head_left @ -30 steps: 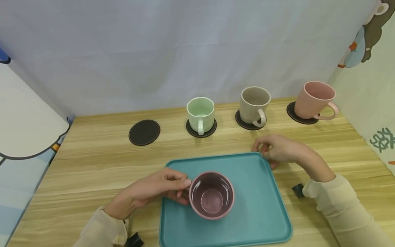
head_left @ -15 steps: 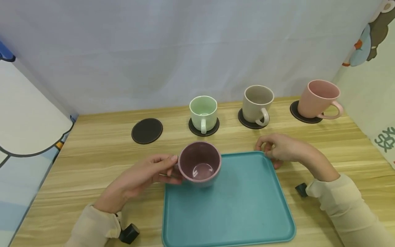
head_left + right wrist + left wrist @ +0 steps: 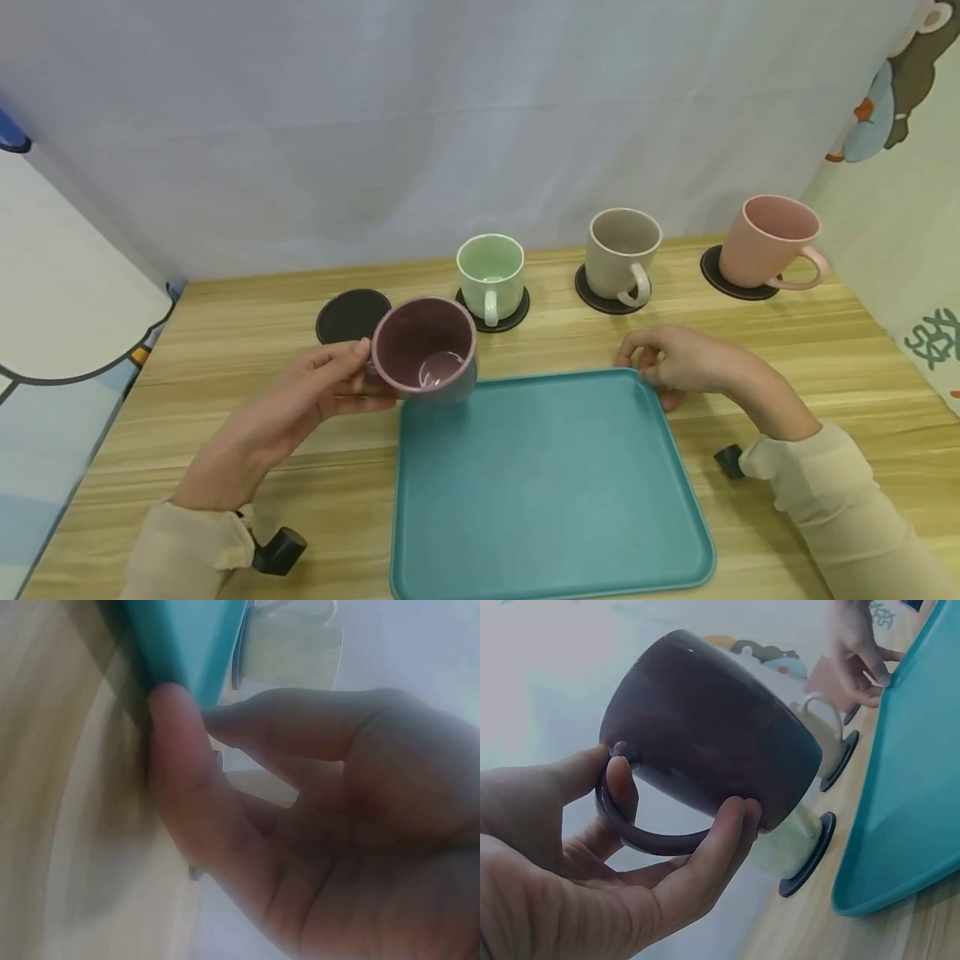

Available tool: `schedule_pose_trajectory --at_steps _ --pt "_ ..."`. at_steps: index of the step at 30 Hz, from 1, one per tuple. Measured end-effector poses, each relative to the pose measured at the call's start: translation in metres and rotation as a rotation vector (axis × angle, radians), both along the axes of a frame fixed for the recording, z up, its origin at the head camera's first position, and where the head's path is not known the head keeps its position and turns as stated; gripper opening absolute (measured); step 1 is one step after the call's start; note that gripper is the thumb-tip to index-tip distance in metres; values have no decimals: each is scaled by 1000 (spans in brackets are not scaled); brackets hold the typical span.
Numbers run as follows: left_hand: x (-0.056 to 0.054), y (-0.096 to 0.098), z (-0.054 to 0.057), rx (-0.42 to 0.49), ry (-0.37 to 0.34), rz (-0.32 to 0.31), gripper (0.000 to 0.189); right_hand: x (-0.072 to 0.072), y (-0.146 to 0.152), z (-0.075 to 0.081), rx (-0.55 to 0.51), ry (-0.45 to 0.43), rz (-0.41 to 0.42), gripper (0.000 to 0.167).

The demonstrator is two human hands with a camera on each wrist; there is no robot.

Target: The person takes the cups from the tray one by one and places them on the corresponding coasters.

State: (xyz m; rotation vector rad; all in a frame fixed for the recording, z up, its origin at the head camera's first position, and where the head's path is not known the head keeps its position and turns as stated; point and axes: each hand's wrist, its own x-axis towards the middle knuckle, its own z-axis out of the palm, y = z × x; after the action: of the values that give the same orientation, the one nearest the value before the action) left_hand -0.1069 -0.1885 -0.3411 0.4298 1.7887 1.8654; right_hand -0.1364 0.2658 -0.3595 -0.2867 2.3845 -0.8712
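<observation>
In the head view my left hand [image 3: 307, 392] holds a purple mug [image 3: 424, 350] by its handle, tilted with its mouth toward the camera. It hangs over the tray's far left corner, in front of a bare black coaster [image 3: 348, 315]. The left wrist view shows fingers [image 3: 724, 840] curled through and under the handle of the mug [image 3: 712, 727]. My right hand [image 3: 686, 362] grips the far right corner of the teal tray [image 3: 555, 492]. Up close, the right wrist view has its thumb and a finger [image 3: 180, 727] pinching that corner.
Along the back of the wooden table stand a green mug [image 3: 491, 279], a grey-beige mug [image 3: 621, 254] and a pink mug [image 3: 768, 242], each on a black coaster. Behind them hangs a pale cloth backdrop [image 3: 450, 125]. Printed panels flank both sides.
My left hand has lifted the purple mug off the tray and carried it away and to the left, tilting it. My right hand has stayed at the tray corner.
</observation>
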Motion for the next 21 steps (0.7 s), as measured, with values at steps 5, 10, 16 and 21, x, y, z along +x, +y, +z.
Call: schedule_pose_trajectory --at_steps 5,10,16,21 --pt "-2 -9 4 12 30 74 34 0 0 0 -10 6 2 25" --pt "-5 -17 3 55 25 134 38 0 0 0 -10 4 0 24" --pt "-12 -28 -3 141 -19 156 39 1 -1 1 -10 -8 -5 24" --pt "-17 -36 -6 216 -80 199 36 0 0 0 -7 -4 1 24"
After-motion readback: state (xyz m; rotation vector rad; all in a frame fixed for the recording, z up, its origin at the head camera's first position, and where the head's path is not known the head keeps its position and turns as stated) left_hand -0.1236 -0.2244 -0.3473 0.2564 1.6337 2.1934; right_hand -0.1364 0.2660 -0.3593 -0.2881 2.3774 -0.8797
